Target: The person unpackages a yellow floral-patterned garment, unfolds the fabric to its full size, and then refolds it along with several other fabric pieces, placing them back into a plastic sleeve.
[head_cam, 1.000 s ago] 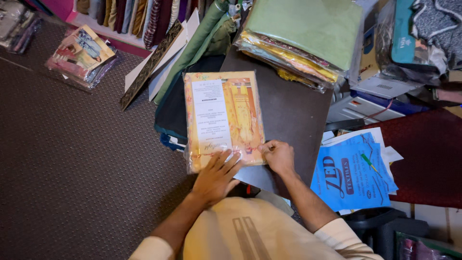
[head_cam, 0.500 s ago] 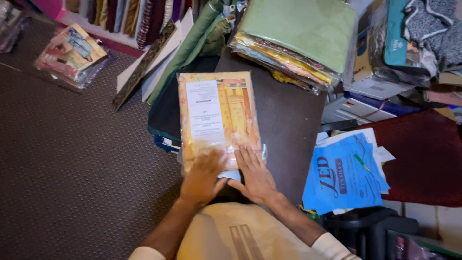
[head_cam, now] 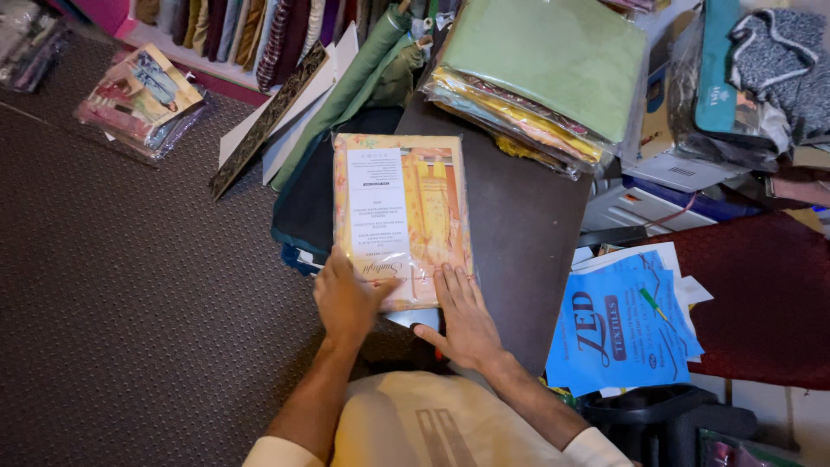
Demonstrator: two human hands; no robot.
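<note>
Clear-wrapped yellow fabric packet (head_cam: 402,216) on dark table (head_cam: 519,216), left hand (head_cam: 344,298) and right hand (head_cam: 464,318) flat, fingers released.

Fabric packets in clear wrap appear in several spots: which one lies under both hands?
The yellow-orange packet on the dark table; left hand and right hand press its near edge. Others lie untouched.

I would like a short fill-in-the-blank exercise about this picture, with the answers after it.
1. Both hands rest on the near end of a flat ____ packet wrapped in clear plastic.
2. The left hand and the right hand lie ____, palms down.
3. The packet lies on a dark ____.
4. Right of the table lie ____ printed sheets.

Answers: yellow; flat; table; blue
</note>
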